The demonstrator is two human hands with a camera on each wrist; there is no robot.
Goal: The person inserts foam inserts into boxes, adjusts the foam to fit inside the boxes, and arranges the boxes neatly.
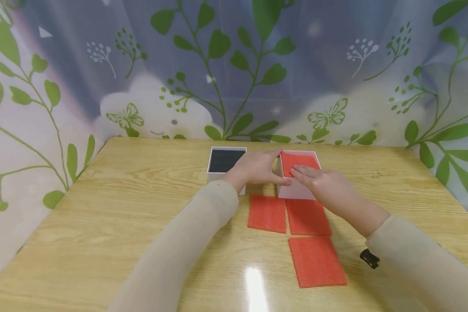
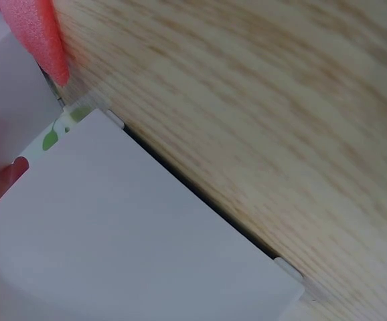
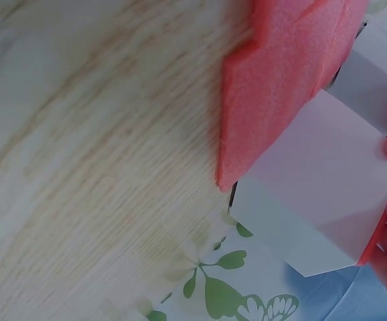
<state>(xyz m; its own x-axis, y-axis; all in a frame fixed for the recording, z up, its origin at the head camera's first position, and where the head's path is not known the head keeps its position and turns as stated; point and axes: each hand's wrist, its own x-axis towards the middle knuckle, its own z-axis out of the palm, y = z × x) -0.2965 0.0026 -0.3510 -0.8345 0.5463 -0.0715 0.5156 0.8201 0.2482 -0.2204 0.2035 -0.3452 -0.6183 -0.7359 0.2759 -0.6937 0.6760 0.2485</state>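
Two white boxes stand side by side at the far middle of the wooden surface (image 1: 121, 195): the left box (image 1: 223, 162) shows a black inside, the right box (image 1: 298, 190) holds a red foam sheet (image 1: 296, 161) at its top. Left hand (image 1: 257, 168): rests between the boxes, thumb and fingers against the right box's left wall; its fingertips are partly hidden by that wall, so grip cannot be told for certain, though the fingers look relaxed, not clenched. Right hand (image 1: 323, 184): lies flat, fingers straight, pressing on the foam sheet in the box; grip released. It covers the box's near right corner. Three further red foam sheets lie on the surface in front of the right box: two side by side (image 1: 267, 213) (image 1: 308, 216), one nearer the person (image 1: 316, 261). A small black item (image 1: 369, 258) at the right sleeve is too small to identify. Wrist views: blurred, close; white box walls, red foam and wood grain only, box edges cut off. No brand, label or readable writing found on any item. Backdrop: curtain (image 1: 234, 69) printed with green leaves and butterflies.
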